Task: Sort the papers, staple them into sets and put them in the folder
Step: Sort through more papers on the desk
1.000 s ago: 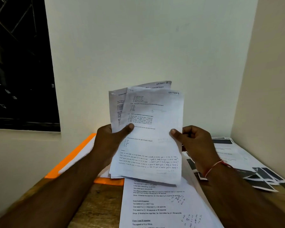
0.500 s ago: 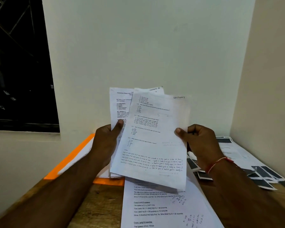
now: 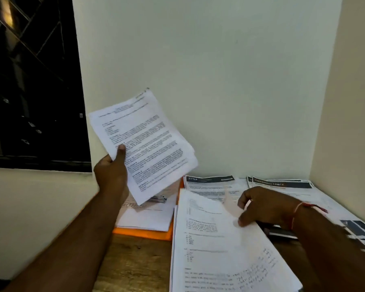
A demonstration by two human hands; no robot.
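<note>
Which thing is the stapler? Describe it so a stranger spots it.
Find the orange folder at the table's back left. On the white sheets on it, just below the sheaf in the left hand, lies the stapler: the only silvery metal thing among paper.

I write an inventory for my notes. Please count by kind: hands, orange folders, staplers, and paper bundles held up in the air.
Hands: 2, the left hand and the right hand
Orange folder: 1
Stapler, partly hidden: 1
Paper bundle held up, in the left hand: 1
Total: 5
</note>
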